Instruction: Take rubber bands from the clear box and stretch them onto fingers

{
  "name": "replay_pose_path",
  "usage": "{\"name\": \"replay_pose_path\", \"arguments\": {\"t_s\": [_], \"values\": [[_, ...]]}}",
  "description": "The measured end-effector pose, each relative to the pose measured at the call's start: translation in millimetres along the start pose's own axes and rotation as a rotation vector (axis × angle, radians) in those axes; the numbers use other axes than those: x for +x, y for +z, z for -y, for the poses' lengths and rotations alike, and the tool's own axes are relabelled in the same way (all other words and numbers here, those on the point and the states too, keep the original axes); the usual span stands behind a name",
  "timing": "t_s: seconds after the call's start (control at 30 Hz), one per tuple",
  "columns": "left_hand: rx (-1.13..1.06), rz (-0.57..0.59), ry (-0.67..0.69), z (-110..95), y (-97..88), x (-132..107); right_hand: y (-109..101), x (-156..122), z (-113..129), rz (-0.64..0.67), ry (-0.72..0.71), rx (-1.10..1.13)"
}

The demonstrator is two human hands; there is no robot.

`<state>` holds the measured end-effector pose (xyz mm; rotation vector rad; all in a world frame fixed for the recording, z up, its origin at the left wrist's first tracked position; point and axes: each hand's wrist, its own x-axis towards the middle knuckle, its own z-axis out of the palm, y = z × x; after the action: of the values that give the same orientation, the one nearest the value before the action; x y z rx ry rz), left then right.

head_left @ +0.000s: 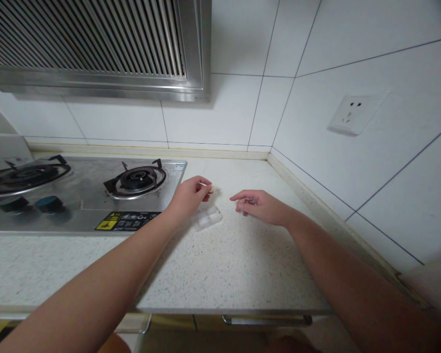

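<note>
My left hand is closed in a pinch, with a small pale, roundish piece between thumb and fingertips. Its exact kind is too small to tell. Just below that hand, a clear plastic box with compartments lies flat on the counter, partly hidden by my wrist. My right hand hovers over the counter to the right of the box, apart from it. Its index finger points left, while the other fingers curl in toward the thumb. A small greyish bit shows among those curled fingers, but I cannot make out what it is.
A steel gas stove with two burners and knobs is set into the speckled counter on the left. The range hood hangs above it. A wall socket is on the tiled right wall. Drawer handles run below the front edge.
</note>
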<state>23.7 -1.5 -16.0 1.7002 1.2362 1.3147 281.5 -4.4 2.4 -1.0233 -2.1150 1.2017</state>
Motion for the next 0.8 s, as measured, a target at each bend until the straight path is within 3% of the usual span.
{"name": "replay_pose_path", "arguments": {"t_s": [0.2, 0.5, 0.8], "values": [[0.111, -0.041, -0.004, 0.5, -6.5, 1.8, -2.4, -0.2, -0.7, -0.025, -0.006, -0.041], [0.265, -0.16, 0.014, 14.3, -32.5, 15.2, -4.3, -2.9, 0.5, -0.016, 0.006, -0.116], [0.353, -0.176, 0.037, 5.3, -32.9, 12.6, -5.5, -2.8, -2.8, -0.014, -0.002, -0.177]]}}
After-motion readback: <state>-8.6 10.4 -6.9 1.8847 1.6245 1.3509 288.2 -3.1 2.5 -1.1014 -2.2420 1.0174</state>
